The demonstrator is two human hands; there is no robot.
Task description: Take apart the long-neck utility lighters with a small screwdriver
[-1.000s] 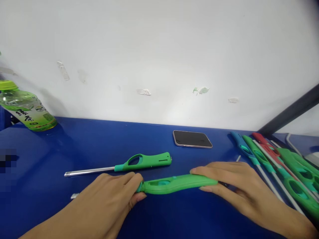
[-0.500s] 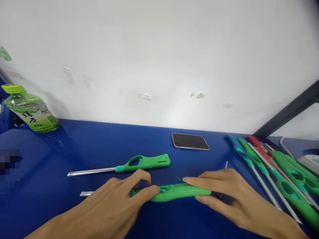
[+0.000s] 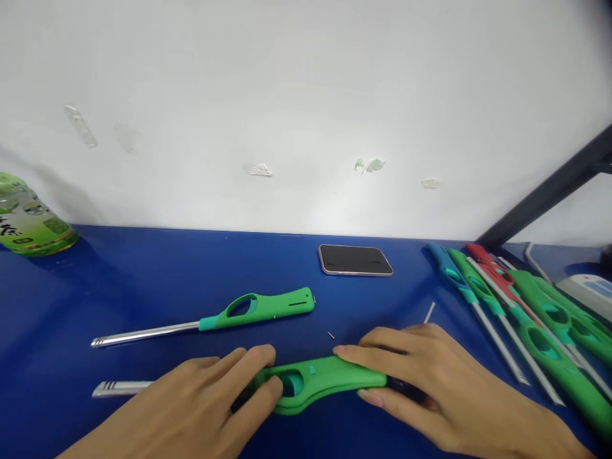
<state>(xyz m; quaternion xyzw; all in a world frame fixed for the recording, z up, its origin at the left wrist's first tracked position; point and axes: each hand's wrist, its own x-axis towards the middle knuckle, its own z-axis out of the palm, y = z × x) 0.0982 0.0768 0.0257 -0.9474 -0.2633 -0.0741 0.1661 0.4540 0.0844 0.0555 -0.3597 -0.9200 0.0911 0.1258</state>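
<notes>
A green long-necked gas lighter (image 3: 329, 377) lies across the blue table in front of me, its metal tube poking out to the left. My left hand (image 3: 215, 395) grips it near the trigger opening, thumb and fingers on either side. My right hand (image 3: 421, 376) pinches the handle's right end between thumb and fingers; a dark part juts from that end under the palm. Just behind lies a second green lighter (image 3: 272, 307), untouched. A tiny screw (image 3: 331, 335) rests behind the held lighter.
A phone (image 3: 356, 260) lies near the white wall. At right, several blue, green and red lighters (image 3: 488, 290) are laid side by side beside a dark metal post (image 3: 549, 185). A tea bottle (image 3: 38, 223) stands at far left. A thin white stick (image 3: 429, 312) lies behind my right hand.
The held lighter has turned so its trigger opening and broad side show more. My left hand has moved left and down slightly. The whole view has shifted a little to the right.
</notes>
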